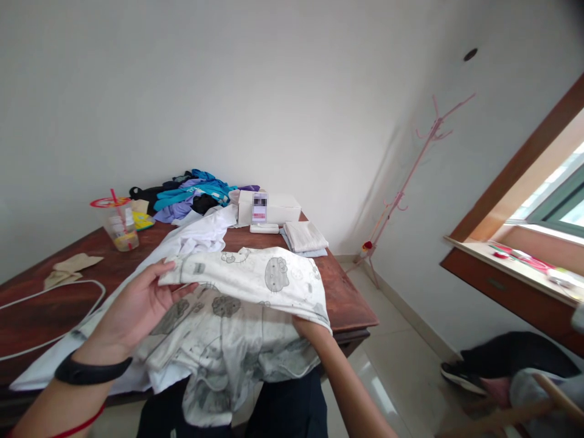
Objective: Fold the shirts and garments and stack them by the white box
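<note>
A white garment [249,286] printed with grey cartoon cats lies over the near edge of the dark wooden table [351,298]. My left hand [137,304] pinches its upper left edge between thumb and fingers. The forearm of my right hand [306,328] runs under the cloth, and the fabric hides the fingers. A second plain white cloth [201,237] lies beneath and behind the printed one.
Behind stand a plastic cup with a red straw [119,225], a pile of blue and purple clothes [191,194], a white box [274,208], a folded beige cloth [305,236] and a white cable [55,304]. A pink coat rack [406,182] leans in the corner. Someone's leg and shoe [460,371] rest at lower right.
</note>
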Motion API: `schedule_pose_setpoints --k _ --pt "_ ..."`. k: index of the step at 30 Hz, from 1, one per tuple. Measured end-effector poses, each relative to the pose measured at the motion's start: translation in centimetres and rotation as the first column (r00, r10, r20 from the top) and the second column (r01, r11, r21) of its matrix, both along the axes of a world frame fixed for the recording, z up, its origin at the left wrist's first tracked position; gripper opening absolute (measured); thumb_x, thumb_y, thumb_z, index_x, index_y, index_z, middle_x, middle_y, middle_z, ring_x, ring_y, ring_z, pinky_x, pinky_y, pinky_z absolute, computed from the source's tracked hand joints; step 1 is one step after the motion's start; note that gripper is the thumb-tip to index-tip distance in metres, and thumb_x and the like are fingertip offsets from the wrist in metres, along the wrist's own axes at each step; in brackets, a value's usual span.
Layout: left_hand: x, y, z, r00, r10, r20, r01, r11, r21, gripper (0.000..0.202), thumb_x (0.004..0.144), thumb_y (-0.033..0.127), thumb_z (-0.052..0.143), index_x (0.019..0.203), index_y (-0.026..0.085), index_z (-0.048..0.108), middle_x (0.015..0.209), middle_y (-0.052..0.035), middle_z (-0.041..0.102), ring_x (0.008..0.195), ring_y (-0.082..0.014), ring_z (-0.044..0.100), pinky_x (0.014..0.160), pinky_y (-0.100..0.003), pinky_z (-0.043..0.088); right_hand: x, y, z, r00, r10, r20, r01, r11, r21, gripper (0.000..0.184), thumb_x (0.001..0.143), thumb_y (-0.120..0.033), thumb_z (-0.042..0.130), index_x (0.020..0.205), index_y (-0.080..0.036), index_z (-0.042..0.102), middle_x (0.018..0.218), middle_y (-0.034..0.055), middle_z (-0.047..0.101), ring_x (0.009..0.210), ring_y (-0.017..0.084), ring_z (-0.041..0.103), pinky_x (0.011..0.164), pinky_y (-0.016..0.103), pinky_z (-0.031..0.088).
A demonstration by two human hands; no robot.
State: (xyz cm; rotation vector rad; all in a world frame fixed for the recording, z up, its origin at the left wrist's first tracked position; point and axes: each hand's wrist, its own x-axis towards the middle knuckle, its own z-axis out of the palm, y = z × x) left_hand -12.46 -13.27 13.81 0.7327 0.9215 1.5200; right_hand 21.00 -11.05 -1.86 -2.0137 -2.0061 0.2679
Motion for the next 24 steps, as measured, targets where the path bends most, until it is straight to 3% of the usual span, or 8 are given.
schedule_pose_setpoints --k 3,9,14,17,19,22,24 --pt "1.2 -0.7 0.9 0.997 -0.037 0.07 0.039 0.999 -0.026 0.028 0.079 0.008 0.055 0.102 0.013 0.069 0.101 -0.0068 0.075 0.079 -0.0182 0.071 0.064 -0.033 0.066 0.3 0.3 -0.3 0.998 -0.06 0.004 0.06 0.997 -0.045 0.063 0.099 -0.041 0.045 0.157 -0.016 0.039 0.164 0.0073 0.031 0.154 0.028 0.019 0.128 0.043 0.014" --pt "1.8 -0.5 0.7 1.0 0.0 -0.005 0.0 1.0 0.029 0.033 0.075 0.011 0.056 0.104 0.013 0.071 0.095 -0.0049 0.075 0.069 -0.0179 0.067 0.051 -0.027 0.062 0.7 0.1 -0.7 1.0 -0.022 0.008 0.022 0.999 -0.039 0.064 0.097 -0.045 0.048 0.156 -0.02 0.041 0.164 0.0065 0.031 0.154 0.03 0.021 0.128 0.046 0.014" --pt "-0.3 0.2 -2.1 0.996 0.049 -0.076 -0.062 0.981 -0.186 0.028 0.072 0.009 0.057 0.097 0.016 0.068 0.086 -0.0021 0.076 0.068 -0.0187 0.067 0.052 -0.028 0.061 0.4 -0.2 -0.4 1.0 -0.006 0.001 0.006 0.998 -0.066 0.061 0.097 -0.045 0.049 0.153 -0.021 0.046 0.162 0.0071 0.035 0.153 0.032 0.025 0.127 0.047 0.013" --pt "-1.8 0.4 -4.4 0.998 -0.04 -0.053 0.02 0.946 -0.324 0.023 0.073 0.011 0.059 0.093 0.019 0.066 0.087 -0.0022 0.077 0.076 -0.021 0.07 0.066 -0.037 0.064 0.4 -0.3 -0.8 0.999 -0.026 -0.021 0.024 0.996 -0.087 0.059 0.097 -0.046 0.049 0.148 -0.018 0.053 0.159 0.0103 0.042 0.152 0.032 0.028 0.127 0.042 0.018" --pt "-2.5 0.5 -5.6 0.991 -0.11 -0.073 0.077 0.929 -0.361 0.022 0.073 0.015 0.064 0.095 0.022 0.066 0.079 0.0014 0.074 0.07 -0.0189 0.069 0.066 -0.033 0.062 0.5 -0.2 -1.3 0.999 -0.017 -0.034 0.013 0.993 -0.115 0.058 0.096 -0.045 0.05 0.147 -0.017 0.055 0.157 0.0103 0.044 0.152 0.031 0.029 0.126 0.041 0.021" --pt "-2.7 0.9 -6.2 0.941 -0.15 -0.302 0.048 0.946 -0.322 0.051 0.071 0.027 0.078 0.119 0.032 0.063 0.079 0.006 0.074 0.067 -0.0172 0.07 0.059 -0.025 0.057 0.7 -0.1 -2.1 0.999 -0.014 -0.042 0.009 0.991 -0.132 0.059 0.094 -0.043 0.052 0.149 -0.02 0.053 0.158 0.0082 0.043 0.151 0.032 0.031 0.125 0.045 0.024" --pt "-2.7 1.4 -6.2 0.859 -0.188 -0.477 0.08 0.968 -0.238 0.075 0.068 0.038 0.085 0.136 0.036 0.056 0.098 0.0015 0.077 0.087 -0.0219 0.074 0.07 -0.028 0.06 0.6 -0.1 -2.3 0.998 -0.03 -0.052 0.026 0.997 -0.077 0.062 0.091 -0.042 0.056 0.149 -0.021 0.052 0.159 0.0072 0.043 0.151 0.032 0.031 0.124 0.045 0.027"
